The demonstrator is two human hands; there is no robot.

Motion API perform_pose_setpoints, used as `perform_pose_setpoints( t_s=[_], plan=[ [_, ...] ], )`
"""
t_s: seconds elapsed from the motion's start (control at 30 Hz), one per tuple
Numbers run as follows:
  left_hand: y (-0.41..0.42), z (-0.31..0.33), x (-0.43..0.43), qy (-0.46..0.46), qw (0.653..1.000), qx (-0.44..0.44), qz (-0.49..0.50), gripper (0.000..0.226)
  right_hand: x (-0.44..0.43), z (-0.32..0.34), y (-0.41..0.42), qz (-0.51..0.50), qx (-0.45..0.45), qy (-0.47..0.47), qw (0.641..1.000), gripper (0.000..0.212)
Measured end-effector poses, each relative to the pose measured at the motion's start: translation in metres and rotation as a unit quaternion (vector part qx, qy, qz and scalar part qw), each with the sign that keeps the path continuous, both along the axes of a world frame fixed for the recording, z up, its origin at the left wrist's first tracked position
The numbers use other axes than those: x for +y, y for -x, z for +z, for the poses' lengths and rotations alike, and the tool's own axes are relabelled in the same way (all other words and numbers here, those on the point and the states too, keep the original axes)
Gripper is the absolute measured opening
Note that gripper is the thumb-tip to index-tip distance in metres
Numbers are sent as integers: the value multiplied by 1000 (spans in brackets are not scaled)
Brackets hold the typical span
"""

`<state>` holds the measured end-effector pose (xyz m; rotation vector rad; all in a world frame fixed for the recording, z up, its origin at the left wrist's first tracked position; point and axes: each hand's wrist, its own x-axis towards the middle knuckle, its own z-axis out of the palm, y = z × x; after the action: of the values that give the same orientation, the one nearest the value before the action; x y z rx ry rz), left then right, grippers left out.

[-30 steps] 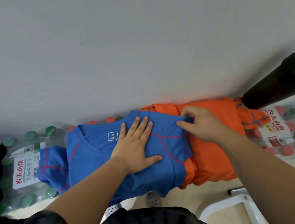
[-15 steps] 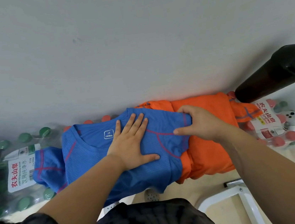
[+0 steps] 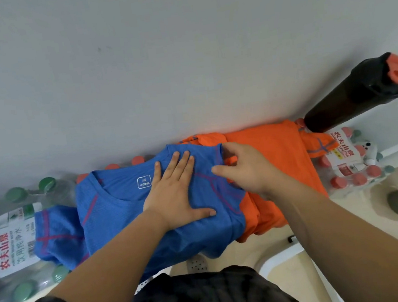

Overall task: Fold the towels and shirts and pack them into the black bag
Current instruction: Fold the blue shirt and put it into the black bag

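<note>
**A:** Entry: the blue shirt (image 3: 115, 211) lay label-up across the packs of bottled water. Its far edge was at the wall (image 3: 182, 65) and its right side overlapped the orange shirt (image 3: 281, 155). Which step did you log?

**B:** Folding the right side in. The left hand (image 3: 175, 194) lay flat on the chest, fingers straight and slightly spread, thumb out, pressing the cloth down. The right hand (image 3: 248, 170) was at the shirt's right edge, fingers curled over the shoulder and thumb on top. It looked like a pinch on the blue cloth, as far as I could see.

**A:** And the left sleeve (image 3: 52, 234)?

**B:** Not folded. It was draped over the green-capped pack (image 3: 10, 239).

**A:** How should the fold go, in your judgement?

**B:** Use the flat hand as anchor and crease line, and carry the pinched edge over to it. Take blue cloth only, because the orange shirt lay directly underneath and could lift with it. The bottle caps made a bumpy base, so each fold would need smoothing. Then do the same with the left sleeve, then fold hem to collar.

**A:** Hazards? And where was the black bag?

**B:** A black bottle (image 3: 351, 97) stood just beside the orange shirt's far right corner, and a hard tug might knock it. I could not pick out the bag from where I stood.
</note>
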<state>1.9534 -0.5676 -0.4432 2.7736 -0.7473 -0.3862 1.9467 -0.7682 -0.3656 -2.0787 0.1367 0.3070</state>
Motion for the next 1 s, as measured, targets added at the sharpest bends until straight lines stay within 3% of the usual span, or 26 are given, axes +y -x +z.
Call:
perform_pose_setpoints(
  t_s=[0.07, 0.13, 0.23, 0.33, 0.43, 0.57, 0.7, 0.8, 0.9, 1.0],
  plan=[
    [-2, -1, 4, 27, 1000, 12, -2, 143, 13, -3, 7, 32, 58, 15, 998, 48],
    [-4, -3, 8, 55, 998, 20, -4, 146, 16, -11, 14, 110, 9, 153, 982, 58],
    [-6, -4, 10, 77, 997, 30, -8, 149, 17, -23, 31, 193, -82, 325, 922, 73],
    [-7, -3, 9, 73, 996, 35, -24, 153, 24, -42, 48, 245, -44, 427, 869, 88],
    [-6, 1, 13, 63, 997, 28, -47, 155, 26, -55, 55, 245, 6, 436, 866, 91],
    [7, 8, 36, 57, 998, -5, -20, 141, 30, -52, 54, 221, -13, 463, 859, 100],
    [30, 13, 87, 74, 991, -52, 95, 114, 61, -45, 48, 196, -104, 442, 869, 96],
    [53, 18, 136, 77, 971, -107, 201, 87, 108, -46, 43, 258, -156, 404, 864, 91],
    [72, 21, 185, 30, 936, -148, 319, 74, 154, -51, 41, 342, -166, 381, 843, 83],
    [84, 20, 220, -46, 906, -121, 402, 68, 188, -58, 39, 395, -167, 380, 820, 80]
  ],
)
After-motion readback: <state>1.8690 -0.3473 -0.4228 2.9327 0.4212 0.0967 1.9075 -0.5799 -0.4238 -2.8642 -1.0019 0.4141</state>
